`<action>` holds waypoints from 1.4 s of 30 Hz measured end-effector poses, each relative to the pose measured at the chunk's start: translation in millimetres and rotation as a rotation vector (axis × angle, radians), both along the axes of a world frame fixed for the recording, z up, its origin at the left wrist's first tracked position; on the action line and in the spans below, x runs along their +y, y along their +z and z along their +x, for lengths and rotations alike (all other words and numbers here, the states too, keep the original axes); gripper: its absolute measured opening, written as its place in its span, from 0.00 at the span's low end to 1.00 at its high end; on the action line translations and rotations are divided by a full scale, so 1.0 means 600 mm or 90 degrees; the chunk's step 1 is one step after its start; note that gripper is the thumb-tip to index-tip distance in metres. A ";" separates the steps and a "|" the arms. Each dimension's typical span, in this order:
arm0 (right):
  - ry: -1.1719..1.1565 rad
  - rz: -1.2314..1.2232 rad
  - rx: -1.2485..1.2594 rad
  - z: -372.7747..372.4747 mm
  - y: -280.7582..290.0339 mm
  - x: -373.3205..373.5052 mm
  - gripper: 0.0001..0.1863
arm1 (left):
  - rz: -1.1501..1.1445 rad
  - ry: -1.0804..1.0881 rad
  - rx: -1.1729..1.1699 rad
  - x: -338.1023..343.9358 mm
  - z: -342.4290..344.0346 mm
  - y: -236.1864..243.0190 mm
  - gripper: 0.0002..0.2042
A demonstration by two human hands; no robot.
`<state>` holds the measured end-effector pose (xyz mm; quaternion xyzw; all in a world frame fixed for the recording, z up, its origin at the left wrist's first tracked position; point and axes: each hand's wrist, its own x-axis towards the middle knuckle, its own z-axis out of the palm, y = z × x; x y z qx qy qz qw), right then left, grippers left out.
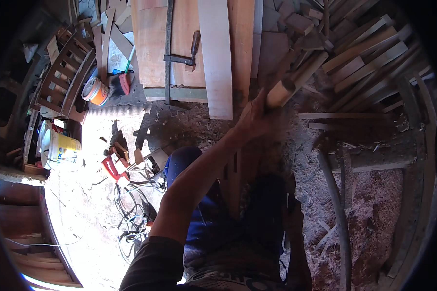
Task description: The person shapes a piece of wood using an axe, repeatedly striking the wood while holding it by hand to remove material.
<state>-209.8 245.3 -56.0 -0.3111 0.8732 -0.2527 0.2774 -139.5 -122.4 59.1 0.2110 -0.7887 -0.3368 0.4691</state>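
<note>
Left hand (253, 111) wraps near end of rounded wooden bar (278, 94), right of long pale board (216, 63). Bar likely stiff, moderately light, hardly fragile; mid-length hold should balance better. Right hand (293, 208) low in shadow; cannot tell grip.

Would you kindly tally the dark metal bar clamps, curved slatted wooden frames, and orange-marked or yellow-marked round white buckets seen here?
Dark metal bar clamp: 1
Curved slatted wooden frame: 1
Orange-marked round white bucket and yellow-marked round white bucket: 2
Total: 4
</note>
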 end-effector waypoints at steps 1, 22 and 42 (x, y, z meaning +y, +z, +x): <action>0.027 0.028 0.028 0.018 0.009 -0.013 0.32 | 0.114 -0.058 0.100 0.002 0.032 0.025 0.22; 0.175 0.126 0.120 0.016 -0.017 -0.064 0.30 | 0.399 -0.172 0.320 0.037 0.208 0.045 0.09; 0.167 0.104 0.104 0.033 0.014 -0.071 0.27 | 0.266 -0.113 0.120 0.070 0.186 0.038 0.09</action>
